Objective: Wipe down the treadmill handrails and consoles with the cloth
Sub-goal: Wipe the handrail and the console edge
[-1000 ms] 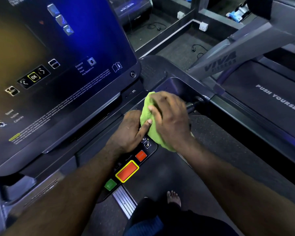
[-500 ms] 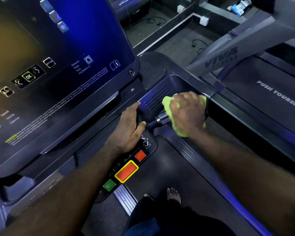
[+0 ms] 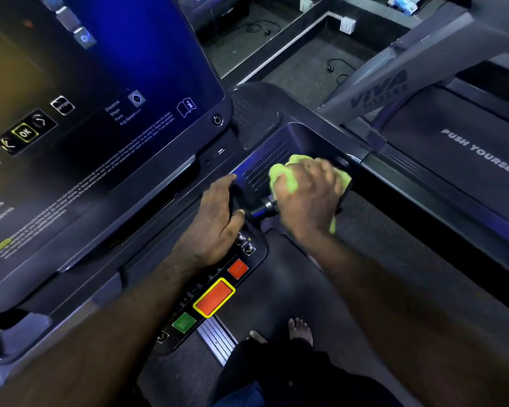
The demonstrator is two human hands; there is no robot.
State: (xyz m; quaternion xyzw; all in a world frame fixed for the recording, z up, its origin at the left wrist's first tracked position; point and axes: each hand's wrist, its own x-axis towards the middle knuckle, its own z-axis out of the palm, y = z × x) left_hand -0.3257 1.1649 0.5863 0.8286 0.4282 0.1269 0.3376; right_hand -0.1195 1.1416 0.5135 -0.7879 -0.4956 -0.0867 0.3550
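My right hand [image 3: 306,192] grips a lime-green cloth [image 3: 282,174] wrapped round the short horizontal handrail bar [image 3: 265,208], whose metal end shows just left of my fist. The bar sits below the perforated console tray [image 3: 265,163]. My left hand [image 3: 215,221] holds the black inner end of that bar, fingers over the tray's edge and thumb beneath. The big touchscreen console [image 3: 100,113] fills the upper left. The button panel [image 3: 215,298], with red, orange and green keys, lies under my left wrist.
A neighbouring treadmill's belt [image 3: 467,151] and its grey upright [image 3: 394,80] lie to the right. Cables and wall sockets [image 3: 347,24] sit on the floor beyond. My bare feet [image 3: 300,330] stand on this treadmill's belt.
My right hand slid the cloth rightward along the bar, away from my left hand, uncovering the bar's metal end. My left hand stayed in place.
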